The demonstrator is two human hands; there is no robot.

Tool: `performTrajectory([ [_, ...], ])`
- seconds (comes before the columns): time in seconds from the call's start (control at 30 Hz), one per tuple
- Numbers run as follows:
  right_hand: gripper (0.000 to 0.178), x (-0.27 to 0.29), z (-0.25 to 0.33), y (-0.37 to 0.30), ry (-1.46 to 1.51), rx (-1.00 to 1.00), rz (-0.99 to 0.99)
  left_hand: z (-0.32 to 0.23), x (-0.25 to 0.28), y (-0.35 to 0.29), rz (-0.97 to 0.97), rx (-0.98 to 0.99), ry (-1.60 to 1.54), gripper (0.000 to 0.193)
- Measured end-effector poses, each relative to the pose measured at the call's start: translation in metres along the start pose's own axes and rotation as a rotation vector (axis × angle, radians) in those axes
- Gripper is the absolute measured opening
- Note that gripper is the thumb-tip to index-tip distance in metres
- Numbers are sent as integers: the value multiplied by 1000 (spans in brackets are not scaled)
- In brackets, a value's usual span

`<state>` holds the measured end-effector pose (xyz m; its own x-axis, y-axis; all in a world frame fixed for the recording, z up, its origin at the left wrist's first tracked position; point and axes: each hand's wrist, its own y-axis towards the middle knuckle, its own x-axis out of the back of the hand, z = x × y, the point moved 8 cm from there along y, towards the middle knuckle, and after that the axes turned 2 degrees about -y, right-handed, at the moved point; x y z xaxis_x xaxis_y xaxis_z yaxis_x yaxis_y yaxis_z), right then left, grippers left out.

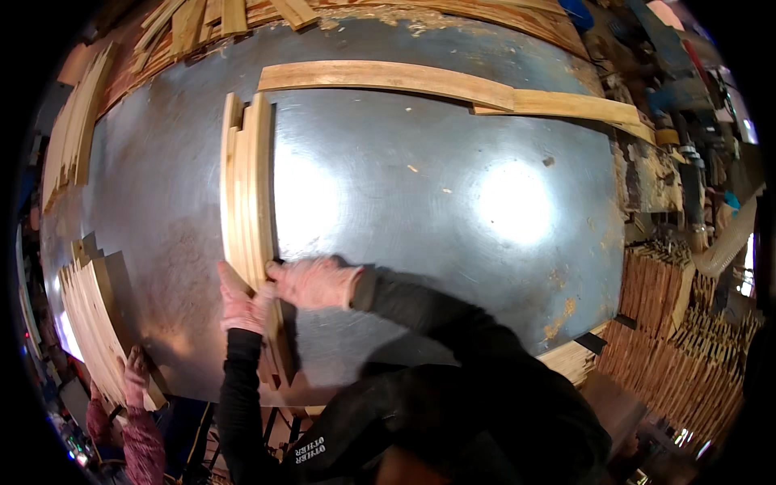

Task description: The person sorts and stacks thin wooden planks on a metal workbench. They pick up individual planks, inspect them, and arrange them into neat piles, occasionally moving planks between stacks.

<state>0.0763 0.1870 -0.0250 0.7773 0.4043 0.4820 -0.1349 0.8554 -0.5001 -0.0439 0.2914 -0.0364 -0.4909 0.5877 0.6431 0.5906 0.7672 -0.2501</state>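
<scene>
**Both hands on a bundle of wooden strips**

The left hand (241,305) and right hand (311,283) both grasp the near end of the wooden strips (246,186), stacked on edge on the metal desk (436,202). A long board (388,77) lies across the far side. Another person's hand (135,373) touches a second stack (93,323) at left.

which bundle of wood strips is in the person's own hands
The upright bundle of wood strips at table centre-left, gripped at its near end by left hand and right hand. The lower-left stack is touched by a co-worker's hand.
</scene>
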Motion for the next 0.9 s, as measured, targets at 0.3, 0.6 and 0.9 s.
performTrajectory([
  [0.3, 91, 255, -254, -117, -621, -574, -590, 10, 13, -31, -93, 16, 416, 114],
  [0.6, 48, 121, -219, -125, 766, -172, -617, 10, 33, -66, -339, -272, 798, 102],
  [0.9, 80, 61, -146, -130, 99, -290, -1041, -107, -154, -75, 458, 336, -1057, 50],
])
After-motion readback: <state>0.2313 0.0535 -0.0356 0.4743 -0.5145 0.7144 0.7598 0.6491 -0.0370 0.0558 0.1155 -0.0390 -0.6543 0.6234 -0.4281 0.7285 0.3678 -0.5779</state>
